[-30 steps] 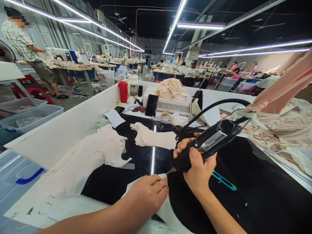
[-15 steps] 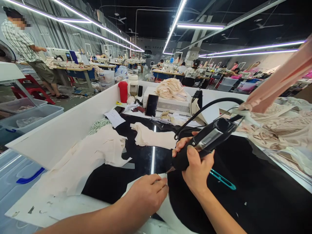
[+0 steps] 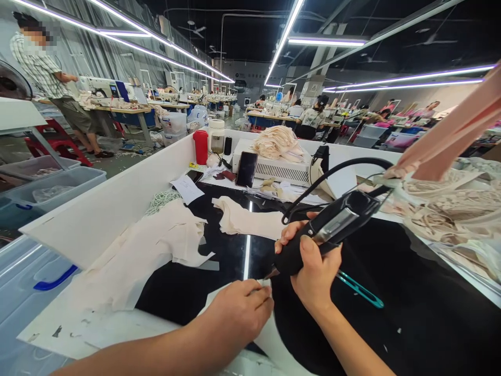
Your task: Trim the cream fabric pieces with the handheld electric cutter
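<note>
My right hand (image 3: 315, 274) is wrapped round a black corded hand tool (image 3: 336, 222) with a silver panel, held slanting over the black tabletop. Its narrow metal tip (image 3: 273, 272) points down at the edge of a pale fabric piece (image 3: 277, 342), just beyond my left fingertips; whether it touches is unclear. My left hand (image 3: 238, 316) presses and pinches that edge, its fingers closed together. Much of the fabric is hidden under this hand. A slim teal slotted tool (image 3: 362, 291) lies right of my right hand. Cream fabric pieces (image 3: 250, 220) lie beyond the tip.
More cream fabric (image 3: 133, 261) spreads on the left beside a white side wall (image 3: 97, 214). At the back stand a red cup (image 3: 201, 147), a phone (image 3: 247, 169) and a white vented box (image 3: 274, 169) bearing folded fabric. Pink cloth (image 3: 450, 130) hangs at the right.
The whole view has shifted slightly. My hands, the hand tool and the fabric keep nearly the same places relative to each other.
</note>
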The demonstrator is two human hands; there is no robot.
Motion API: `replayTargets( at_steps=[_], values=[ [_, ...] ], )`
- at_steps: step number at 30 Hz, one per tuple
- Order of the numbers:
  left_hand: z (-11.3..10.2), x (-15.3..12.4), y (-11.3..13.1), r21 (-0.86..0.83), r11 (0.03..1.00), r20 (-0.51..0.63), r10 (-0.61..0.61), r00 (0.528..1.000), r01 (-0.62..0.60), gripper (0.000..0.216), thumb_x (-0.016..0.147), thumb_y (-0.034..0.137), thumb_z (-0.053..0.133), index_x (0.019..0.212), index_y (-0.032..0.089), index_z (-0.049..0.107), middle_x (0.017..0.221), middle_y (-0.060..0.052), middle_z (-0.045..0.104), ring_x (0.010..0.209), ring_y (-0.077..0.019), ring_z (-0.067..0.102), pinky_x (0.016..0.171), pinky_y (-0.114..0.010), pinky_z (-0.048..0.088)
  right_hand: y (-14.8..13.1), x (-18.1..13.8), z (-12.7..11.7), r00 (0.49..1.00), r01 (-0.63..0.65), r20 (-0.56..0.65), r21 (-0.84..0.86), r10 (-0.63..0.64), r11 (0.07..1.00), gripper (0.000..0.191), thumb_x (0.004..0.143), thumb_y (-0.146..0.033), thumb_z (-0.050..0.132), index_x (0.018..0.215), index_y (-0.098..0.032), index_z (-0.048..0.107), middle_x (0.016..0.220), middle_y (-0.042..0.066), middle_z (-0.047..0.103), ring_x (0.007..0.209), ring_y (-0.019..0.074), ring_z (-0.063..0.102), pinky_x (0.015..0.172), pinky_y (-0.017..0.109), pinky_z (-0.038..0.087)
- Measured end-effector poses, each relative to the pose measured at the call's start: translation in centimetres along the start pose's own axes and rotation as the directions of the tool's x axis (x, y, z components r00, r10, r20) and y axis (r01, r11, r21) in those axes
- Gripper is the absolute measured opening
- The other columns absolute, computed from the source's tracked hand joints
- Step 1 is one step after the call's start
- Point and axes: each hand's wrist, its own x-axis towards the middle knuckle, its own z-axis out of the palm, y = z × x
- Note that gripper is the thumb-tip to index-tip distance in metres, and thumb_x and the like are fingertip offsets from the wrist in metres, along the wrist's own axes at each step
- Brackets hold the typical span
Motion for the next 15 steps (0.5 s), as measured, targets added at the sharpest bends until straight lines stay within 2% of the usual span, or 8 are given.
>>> replayTargets(
  at_steps=[6,11,15],
  values=[
    [-0.5,0.0,0.0,-0.012,1.0,-0.068,-0.024,0.997,0.023,0.023,0.112,0.005,0.051,0.116,0.01,0.073,0.123,-0.004,0.08,0.115,-0.0105,0.072,0.109,-0.022,0.053,-0.1,-0.1,-0.2,1.0,-0.006,0.023,0.035,0.005,0.999,0.033,0.092,-0.035,0.081,0.116,-0.03,0.059,0.082,-0.005,0.068,0.057,0.0133,0.063,0.051,0.028,0.058],
    [0.8,0.2,0.5,-0.082,0.996,-0.082,-0.053,0.995,0.046,0.01,0.111,0.012,0.061,0.111,0.013,0.071,0.119,-0.007,0.078,0.108,-0.0137,0.073,0.098,-0.025,0.056,-0.6,0.3,-0.6,0.999,-0.03,-0.037,0.059,0.032,0.998,0.04,0.086,-0.036,0.086,0.117,-0.028,0.062,0.079,-0.004,0.069,0.059,0.015,0.066,0.053,0.029,0.061],
    [1.5,0.3,-0.4,-0.142,0.983,-0.101,-0.133,0.986,0.118,0.012,0.11,0.014,0.061,0.1,0.015,0.067,0.111,-0.007,0.077,0.096,-0.0149,0.073,0.087,-0.026,0.059,-0.8,0.9,-1.3,0.998,-0.029,-0.062,0.015,0.03,0.999,0.04,0.084,-0.035,0.087,0.115,-0.027,0.062,0.076,-0.005,0.069,0.057,0.0152,0.065,0.053,0.03,0.061]
  ],
)
